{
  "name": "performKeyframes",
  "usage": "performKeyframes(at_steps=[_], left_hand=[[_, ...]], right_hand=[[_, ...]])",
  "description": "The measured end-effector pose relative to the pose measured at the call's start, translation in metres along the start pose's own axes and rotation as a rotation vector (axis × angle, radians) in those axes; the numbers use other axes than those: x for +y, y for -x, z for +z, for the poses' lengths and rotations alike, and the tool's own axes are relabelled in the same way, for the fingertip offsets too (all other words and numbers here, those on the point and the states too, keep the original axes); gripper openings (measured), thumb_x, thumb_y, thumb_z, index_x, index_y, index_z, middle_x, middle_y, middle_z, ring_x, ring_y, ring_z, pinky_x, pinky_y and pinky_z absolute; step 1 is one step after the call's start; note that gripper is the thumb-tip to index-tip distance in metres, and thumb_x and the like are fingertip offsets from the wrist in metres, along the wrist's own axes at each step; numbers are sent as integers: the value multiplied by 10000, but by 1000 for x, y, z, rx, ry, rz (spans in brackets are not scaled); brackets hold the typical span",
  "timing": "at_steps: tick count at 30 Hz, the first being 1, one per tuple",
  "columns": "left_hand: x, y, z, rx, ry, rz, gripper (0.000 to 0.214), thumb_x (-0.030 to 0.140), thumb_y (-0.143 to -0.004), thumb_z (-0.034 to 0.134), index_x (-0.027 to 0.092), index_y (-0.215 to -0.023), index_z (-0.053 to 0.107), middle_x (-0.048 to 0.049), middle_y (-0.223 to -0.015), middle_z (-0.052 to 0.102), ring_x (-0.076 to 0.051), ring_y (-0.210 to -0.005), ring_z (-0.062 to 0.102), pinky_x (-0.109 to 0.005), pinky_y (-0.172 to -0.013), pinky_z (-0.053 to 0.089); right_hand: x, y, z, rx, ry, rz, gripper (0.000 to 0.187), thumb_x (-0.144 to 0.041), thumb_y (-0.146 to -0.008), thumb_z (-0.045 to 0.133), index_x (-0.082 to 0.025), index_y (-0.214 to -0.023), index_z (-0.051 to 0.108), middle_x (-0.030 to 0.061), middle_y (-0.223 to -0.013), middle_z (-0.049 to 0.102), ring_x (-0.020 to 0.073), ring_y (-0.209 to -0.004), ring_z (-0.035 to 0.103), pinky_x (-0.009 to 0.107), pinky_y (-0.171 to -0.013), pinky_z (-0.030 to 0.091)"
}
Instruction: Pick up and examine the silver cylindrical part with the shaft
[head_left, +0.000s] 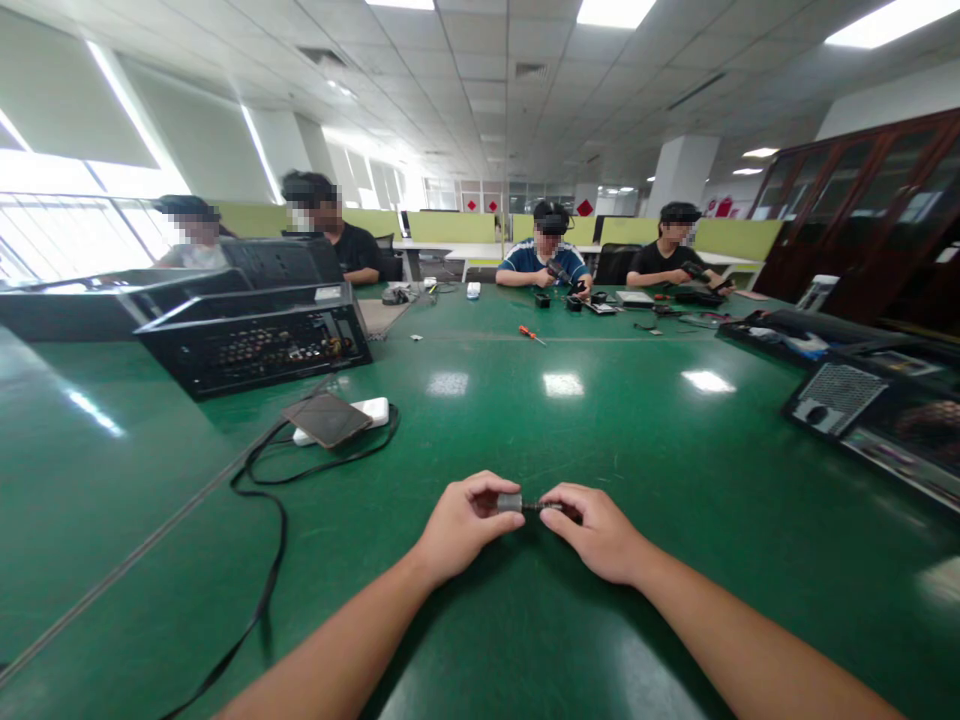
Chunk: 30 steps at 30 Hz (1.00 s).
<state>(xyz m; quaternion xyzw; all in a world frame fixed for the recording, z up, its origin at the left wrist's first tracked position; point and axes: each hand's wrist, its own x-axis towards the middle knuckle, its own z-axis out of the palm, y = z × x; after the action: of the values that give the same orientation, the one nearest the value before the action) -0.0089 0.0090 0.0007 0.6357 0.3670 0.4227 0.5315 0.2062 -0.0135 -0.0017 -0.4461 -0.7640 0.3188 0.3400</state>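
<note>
Between my two hands is a small grey metal cylinder (510, 503) with a thin dark shaft (531, 506) pointing to the right. My left hand (463, 520) pinches the cylinder between thumb and fingers. The far end of the shaft is in the closed fingers of my right hand (596, 530), which partly hide it. Both hands are low over the green tabletop (480, 620), close to the near side. What the metal part belongs to, I cannot make out.
Left, a flat dark plate (327, 418) lies on a white power strip (373, 411) with a looping black cable (281, 545). Open computer cases stand at left (262, 345) and right (847, 400). An orange screwdriver (531, 334) lies farther back. Several people sit across the table.
</note>
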Motion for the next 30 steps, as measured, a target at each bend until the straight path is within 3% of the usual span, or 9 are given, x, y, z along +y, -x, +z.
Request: performKeyframes(at_steps=[15,30], left_hand=[[5,0,-3,96,-84,0,300,245,-646,799,153,-916,705,-42,-835,647,-191,-777,607,-300,-728,498],[7,0,-3,108,-33,-6,303,226,-663,799,145,-937,696,-45,-852,656,-186,-788,617,-308,-763,503]], right_hand=[[2,-1,-5,15,-57,39,202,-308,-897,533,-172,-916,680,12,-764,628,140,-685,543,236,-615,393],[6,-1,-8,-15,-43,55,242,-344,-905,519,-172,-939,686,14,-763,632,144,-679,543,244,-619,390]])
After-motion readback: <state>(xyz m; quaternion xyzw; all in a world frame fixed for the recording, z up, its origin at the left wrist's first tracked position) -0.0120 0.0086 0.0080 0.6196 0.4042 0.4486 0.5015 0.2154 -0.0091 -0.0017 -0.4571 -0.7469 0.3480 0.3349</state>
